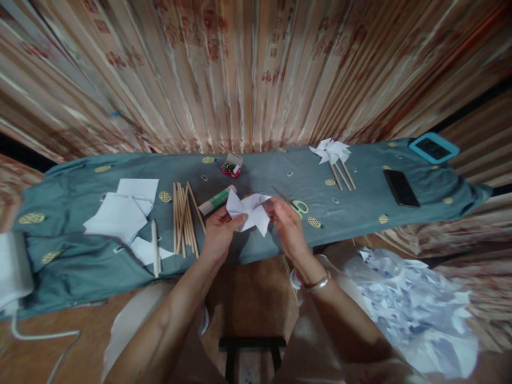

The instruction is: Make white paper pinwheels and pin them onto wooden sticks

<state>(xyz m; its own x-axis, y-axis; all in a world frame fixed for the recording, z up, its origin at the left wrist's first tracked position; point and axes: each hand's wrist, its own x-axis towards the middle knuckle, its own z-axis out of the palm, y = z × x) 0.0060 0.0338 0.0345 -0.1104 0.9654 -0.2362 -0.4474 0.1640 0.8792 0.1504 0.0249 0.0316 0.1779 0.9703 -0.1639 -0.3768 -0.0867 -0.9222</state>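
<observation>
The left hand (218, 230) pinches the paper pinwheel (251, 212), which spreads rightward from its thumb. The right hand (286, 224) is at the opposite edge, fingers curled; whether they grip it, I cannot tell.

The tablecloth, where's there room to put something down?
Between the red box and the white pinwheels, and a narrower patch between those pinwheels and the black phone. It's crowded from the paper sheets past the wooden sticks to the left hand and its folded paper.

Patterned curtains (224, 69) hang behind a cloth-covered table (272, 170)
</observation>
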